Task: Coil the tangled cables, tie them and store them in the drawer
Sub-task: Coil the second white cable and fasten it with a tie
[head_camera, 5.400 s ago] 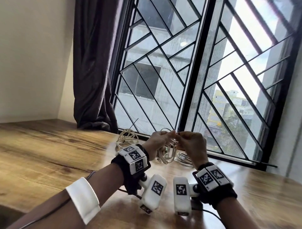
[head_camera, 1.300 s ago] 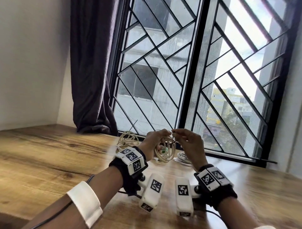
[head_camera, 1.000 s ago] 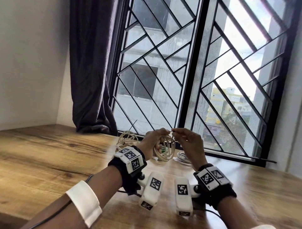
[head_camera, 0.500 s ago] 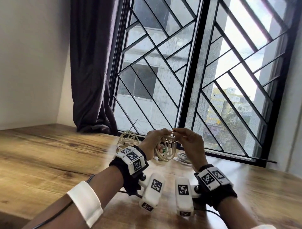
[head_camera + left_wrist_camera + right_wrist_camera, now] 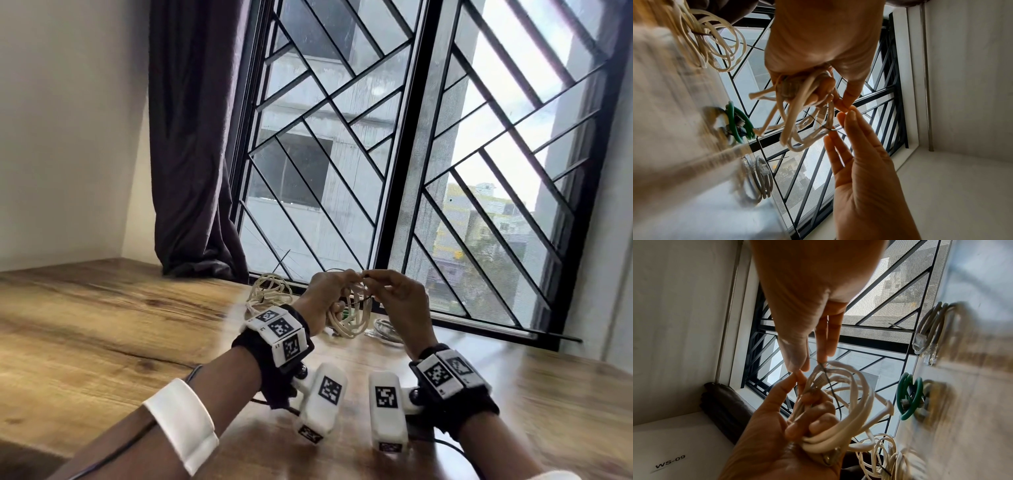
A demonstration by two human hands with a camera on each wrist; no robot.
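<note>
The cream cable coil (image 5: 840, 404) is up off the wooden table (image 5: 102, 325), bunched in the left hand (image 5: 323, 296) in front of the window grille (image 5: 342, 154). The lower fingers are curled around the gathered strands, while thumb and forefinger pinch one end of a thin black tie (image 5: 830, 386). The right hand (image 5: 402, 301) pinches the other end between thumb and forefinger, its remaining fingers held out straight. The two pinches almost touch at the top of the coil.

From where I stand, the loops hang down from the fist toward the table, so the coil's long axis runs roughly vertical, with its open face turned toward the right hand. One plug (image 5: 823, 112) shows among the strands near the tie.

My worry is the tie itself: it is very thin and held only at the fingertips, so a slip on either side would probably let it spring off before it is twisted shut. The loops are also uneven, and a loosened left grip could let some drop and tangle again.

On the table by the window lie another cream coil (image 5: 270, 286), a green coil (image 5: 909, 395) and a grey coil (image 5: 929, 327). I cannot see any drawer.
</note>
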